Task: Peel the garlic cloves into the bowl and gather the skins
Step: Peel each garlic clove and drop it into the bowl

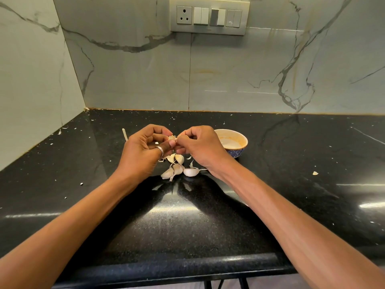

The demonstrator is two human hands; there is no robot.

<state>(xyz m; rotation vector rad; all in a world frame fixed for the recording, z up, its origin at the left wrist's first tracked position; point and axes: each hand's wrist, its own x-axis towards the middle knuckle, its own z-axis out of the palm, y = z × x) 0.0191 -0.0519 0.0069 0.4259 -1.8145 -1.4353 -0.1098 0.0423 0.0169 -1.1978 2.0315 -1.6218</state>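
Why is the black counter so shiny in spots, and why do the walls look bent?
Head view: glare makes a bright patch on the polished counter between the forearms; the wide lens bows its front edge and tilts the walls; the pinched garlic clove looks sharp.

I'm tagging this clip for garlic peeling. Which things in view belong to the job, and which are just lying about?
Job: left hand, right hand, held clove pinched between them, loose cloves on the counter, bowl, skin scraps.
Just there: switch panel, marble wall.
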